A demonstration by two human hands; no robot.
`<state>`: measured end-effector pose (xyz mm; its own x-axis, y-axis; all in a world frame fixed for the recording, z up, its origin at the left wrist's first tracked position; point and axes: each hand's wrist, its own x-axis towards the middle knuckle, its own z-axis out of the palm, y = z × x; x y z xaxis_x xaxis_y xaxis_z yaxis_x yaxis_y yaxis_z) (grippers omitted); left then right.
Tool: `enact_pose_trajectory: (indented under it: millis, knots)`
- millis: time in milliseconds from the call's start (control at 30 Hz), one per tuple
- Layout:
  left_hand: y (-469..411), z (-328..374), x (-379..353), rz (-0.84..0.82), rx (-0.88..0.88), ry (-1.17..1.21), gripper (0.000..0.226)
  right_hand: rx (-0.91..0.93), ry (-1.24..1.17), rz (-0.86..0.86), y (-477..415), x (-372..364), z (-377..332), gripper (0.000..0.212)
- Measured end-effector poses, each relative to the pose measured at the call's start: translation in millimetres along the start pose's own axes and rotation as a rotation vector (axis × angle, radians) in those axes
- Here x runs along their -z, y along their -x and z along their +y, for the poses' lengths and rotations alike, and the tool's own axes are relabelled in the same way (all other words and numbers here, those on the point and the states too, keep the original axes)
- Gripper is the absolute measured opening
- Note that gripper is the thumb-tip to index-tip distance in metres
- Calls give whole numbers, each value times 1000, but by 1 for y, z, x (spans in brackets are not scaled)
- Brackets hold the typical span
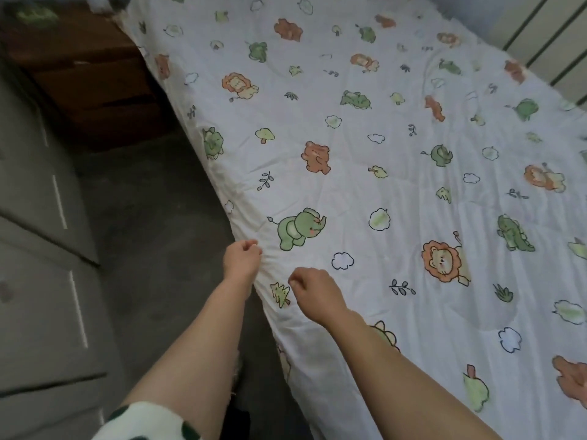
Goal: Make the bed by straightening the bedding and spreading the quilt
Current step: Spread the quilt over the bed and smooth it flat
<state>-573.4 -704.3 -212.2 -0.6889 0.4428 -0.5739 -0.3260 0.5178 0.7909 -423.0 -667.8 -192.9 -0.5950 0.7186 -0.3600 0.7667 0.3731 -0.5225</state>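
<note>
You are working with one quilt and two hands. The quilt is lying spread flat ahead and to your right, with its long axis running away from you toward the one brown nightstand. Your left hand is pinching its near side edge, where the fabric is bunching. Your right hand is resting curled on the quilt just beside it; I cannot tell whether it is gripping cloth.

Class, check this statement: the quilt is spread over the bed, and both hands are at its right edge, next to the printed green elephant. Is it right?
Not quite. The head view shows the left hand and right hand at the left edge of the quilt, beside the floor, not at its right edge. The rest stands: the quilt lies spread out, and the hands are next to the green elephant.
</note>
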Motion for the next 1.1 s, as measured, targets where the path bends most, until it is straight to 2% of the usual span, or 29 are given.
enact_pose_trajectory:
  millis: [133, 267, 333, 433, 533, 667, 700, 800, 933, 1000, 1100]
  knots:
    - [-100, 12, 0, -12, 82, -31, 33, -59, -68, -9, -85, -35, -24, 21]
    - [-175, 9, -1, -6, 185, -28, 45, -196, -240, -83, -137, -80, -42, 17]
    - [-204, 7, -3, -21, 226, -17, 50, -227, -248, -96, -156, -102, -45, 17]
    - [-240, 1, -9, -41, 298, -12, 61, -193, -237, -83, -179, -117, -46, 19]
    - [-267, -8, -16, -29, 383, 29, 59, -138, -232, -36, -195, -117, -45, 19]
    - [-297, -27, -22, -17, 512, 237, 67, -116, -248, -10, -211, -112, -40, 18]
    - [-296, -25, -22, -21, 531, 275, 66, -109, -250, -4, -212, -111, -39, 17]
    - [-292, -18, -15, 54, 489, 327, 37, -86, -232, -12, -211, -110, -39, 18]
    - [-281, -5, 12, 163, 421, 396, 29, 63, 20, 5, -197, -115, -43, 23]
    - [-277, 0, 27, 183, 383, 403, 30, 81, 240, 27, -187, -119, -52, 34]
    - [-267, 11, 46, 205, 306, 444, 20, -81, 345, 66, -174, -125, -80, 77]
